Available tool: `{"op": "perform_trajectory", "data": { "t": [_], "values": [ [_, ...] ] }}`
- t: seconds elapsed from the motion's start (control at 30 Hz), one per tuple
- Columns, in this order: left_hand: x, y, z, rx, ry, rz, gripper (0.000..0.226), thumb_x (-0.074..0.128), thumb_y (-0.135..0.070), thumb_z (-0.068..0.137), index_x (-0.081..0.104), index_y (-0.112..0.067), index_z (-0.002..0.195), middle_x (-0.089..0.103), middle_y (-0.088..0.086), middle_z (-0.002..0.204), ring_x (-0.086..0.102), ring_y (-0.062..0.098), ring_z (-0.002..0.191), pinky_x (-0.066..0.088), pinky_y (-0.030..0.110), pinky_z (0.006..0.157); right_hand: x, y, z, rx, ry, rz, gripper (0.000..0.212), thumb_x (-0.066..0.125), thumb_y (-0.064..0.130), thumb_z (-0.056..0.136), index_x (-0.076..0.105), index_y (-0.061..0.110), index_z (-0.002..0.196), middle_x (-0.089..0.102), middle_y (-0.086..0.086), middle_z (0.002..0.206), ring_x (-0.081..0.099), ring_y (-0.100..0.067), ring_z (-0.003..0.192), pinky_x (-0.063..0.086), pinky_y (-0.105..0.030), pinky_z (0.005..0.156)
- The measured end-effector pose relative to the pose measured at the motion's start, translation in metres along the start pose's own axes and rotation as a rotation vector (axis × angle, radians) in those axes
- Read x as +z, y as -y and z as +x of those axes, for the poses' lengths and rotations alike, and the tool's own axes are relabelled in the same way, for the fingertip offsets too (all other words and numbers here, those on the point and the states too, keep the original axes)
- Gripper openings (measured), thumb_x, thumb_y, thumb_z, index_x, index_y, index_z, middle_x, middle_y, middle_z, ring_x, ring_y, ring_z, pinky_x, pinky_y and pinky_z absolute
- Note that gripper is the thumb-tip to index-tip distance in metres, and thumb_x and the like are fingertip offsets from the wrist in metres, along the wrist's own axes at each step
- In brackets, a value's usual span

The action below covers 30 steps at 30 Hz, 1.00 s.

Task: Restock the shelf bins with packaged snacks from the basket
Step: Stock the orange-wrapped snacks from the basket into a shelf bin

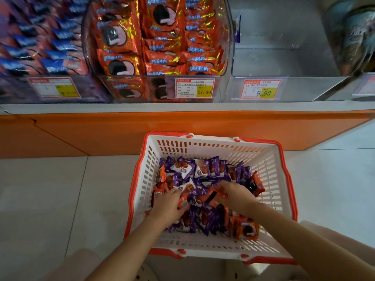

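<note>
Both hands (168, 203) (236, 197) around snack packets (212, 196) in the white-and-orange basket (281, 153)

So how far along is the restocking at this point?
Done: the middle bin looks full of orange packs. In hand: the left hand and right hand are both down in the basket, gripping snack packs. Left: the bin to its right, tagged 9.90, looks empty, and many purple packs lie in the basket.

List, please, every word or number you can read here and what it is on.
"27.80": middle price tag.
"9.90": right price tag on the empty bin.
"奥利奥": orange packets, blue packets.
Unreadable: left price tag, tags' small print, basket packets.
</note>
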State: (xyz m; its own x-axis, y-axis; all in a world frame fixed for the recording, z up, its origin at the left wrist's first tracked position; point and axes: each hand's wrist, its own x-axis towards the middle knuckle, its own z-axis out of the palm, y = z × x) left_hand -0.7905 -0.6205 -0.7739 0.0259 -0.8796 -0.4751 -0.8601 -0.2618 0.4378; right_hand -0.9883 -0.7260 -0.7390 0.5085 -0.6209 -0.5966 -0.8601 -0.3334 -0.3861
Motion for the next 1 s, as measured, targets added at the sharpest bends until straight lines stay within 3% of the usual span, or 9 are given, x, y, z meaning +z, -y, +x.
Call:
{"op": "perform_trajectory", "data": {
  "t": [0.17, 0.3, 0.4, 0.53, 0.6, 0.73, 0.83, 0.93, 1.0],
  "values": [
    [-0.031, -0.016, 0.004, -0.095, -0.202, -0.334, 0.042, 0.064, -0.041, 0.087, 0.055, -0.014, 0.117, 0.063, -0.002, 0.105, 0.059, 0.009, 0.087, 0.047, 0.019, 0.074, -0.021, 0.021, -0.002, 0.166, -0.143, 0.406, 0.017, 0.060, 0.032, 0.091, 0.052, 0.019, 0.098, 0.059, 0.004, 0.078, 0.055, -0.010, 0.063, 0.043, -0.018, 0.053],
    [-0.058, -0.034, -0.003, -0.098, -0.256, -0.419, 0.027, 0.066, -0.031, 0.088, 0.050, -0.021, 0.107, 0.063, -0.008, 0.095, 0.062, 0.009, 0.083, 0.053, 0.025, 0.075, -0.050, 0.038, -0.008, 0.188, -0.118, 0.574, 0.017, 0.060, 0.026, 0.088, 0.056, 0.011, 0.081, 0.057, -0.007, 0.074, 0.052, -0.017, 0.064, 0.043, -0.025, 0.060],
    [-0.075, -0.048, -0.013, -0.074, -0.330, -0.487, 0.026, 0.065, -0.025, 0.089, 0.046, -0.018, 0.104, 0.058, -0.006, 0.095, 0.057, 0.009, 0.085, 0.046, 0.015, 0.067, -0.079, 0.053, -0.021, 0.169, -0.070, 0.694, 0.006, 0.057, 0.017, 0.092, 0.060, 0.012, 0.094, 0.061, 0.000, 0.082, 0.059, -0.009, 0.068, 0.047, -0.014, 0.056],
    [-0.096, -0.071, -0.031, 0.023, -0.419, -0.650, 0.024, 0.064, -0.011, 0.089, 0.045, -0.022, 0.098, 0.059, -0.006, 0.097, 0.056, 0.004, 0.078, 0.043, 0.008, 0.060, -0.099, 0.069, -0.044, 0.174, -0.022, 0.813, 0.005, 0.060, 0.009, 0.090, 0.057, 0.013, 0.091, 0.060, -0.003, 0.083, 0.062, -0.014, 0.077, 0.058, -0.029, 0.078],
    [-0.108, -0.083, -0.042, 0.082, -0.454, -0.682, 0.028, 0.065, -0.010, 0.088, 0.046, -0.029, 0.096, 0.059, -0.010, 0.099, 0.058, 0.004, 0.082, 0.046, 0.012, 0.067, -0.104, 0.077, -0.056, 0.173, -0.043, 0.867, 0.013, 0.063, 0.010, 0.088, 0.053, 0.012, 0.096, 0.062, -0.006, 0.089, 0.066, -0.019, 0.085, 0.057, -0.033, 0.083],
    [-0.129, -0.102, -0.064, 0.164, -0.397, -0.724, 0.025, 0.070, -0.029, 0.085, 0.048, -0.031, 0.097, 0.057, -0.011, 0.109, 0.057, -0.001, 0.093, 0.046, 0.016, 0.080, -0.117, 0.091, -0.079, 0.110, -0.156, 0.904, 0.013, 0.062, 0.013, 0.089, 0.050, 0.015, 0.086, 0.059, -0.005, 0.082, 0.063, -0.018, 0.079, 0.057, -0.031, 0.080],
    [-0.143, -0.116, -0.077, 0.189, -0.352, -0.770, 0.015, 0.052, -0.048, 0.091, 0.054, -0.033, 0.095, 0.052, -0.012, 0.112, 0.048, -0.008, 0.100, 0.038, 0.018, 0.090, -0.125, 0.095, -0.088, 0.098, -0.217, 0.967, 0.029, 0.063, 0.015, 0.089, 0.044, 0.010, 0.111, 0.062, -0.011, 0.097, 0.067, -0.019, 0.086, 0.057, -0.027, 0.077],
    [-0.150, -0.124, -0.085, 0.220, -0.447, -0.675, 0.010, 0.049, -0.028, 0.098, 0.058, -0.024, 0.097, 0.050, -0.011, 0.112, 0.039, -0.024, 0.097, 0.027, -0.003, 0.083, -0.130, 0.097, -0.095, 0.078, -0.214, 1.081, 0.042, 0.064, 0.013, 0.088, 0.041, 0.007, 0.122, 0.061, -0.017, 0.110, 0.067, -0.024, 0.096, 0.058, -0.027, 0.076],
    [-0.153, -0.126, -0.088, 0.211, -0.507, -0.646, 0.016, 0.060, -0.017, 0.092, 0.054, -0.024, 0.105, 0.051, -0.004, 0.118, 0.041, -0.023, 0.096, 0.028, -0.005, 0.081, -0.131, 0.098, -0.098, 0.042, -0.200, 1.117, 0.042, 0.064, 0.012, 0.088, 0.042, 0.005, 0.123, 0.062, -0.018, 0.109, 0.067, -0.026, 0.096, 0.058, -0.031, 0.080]
  ]
}}
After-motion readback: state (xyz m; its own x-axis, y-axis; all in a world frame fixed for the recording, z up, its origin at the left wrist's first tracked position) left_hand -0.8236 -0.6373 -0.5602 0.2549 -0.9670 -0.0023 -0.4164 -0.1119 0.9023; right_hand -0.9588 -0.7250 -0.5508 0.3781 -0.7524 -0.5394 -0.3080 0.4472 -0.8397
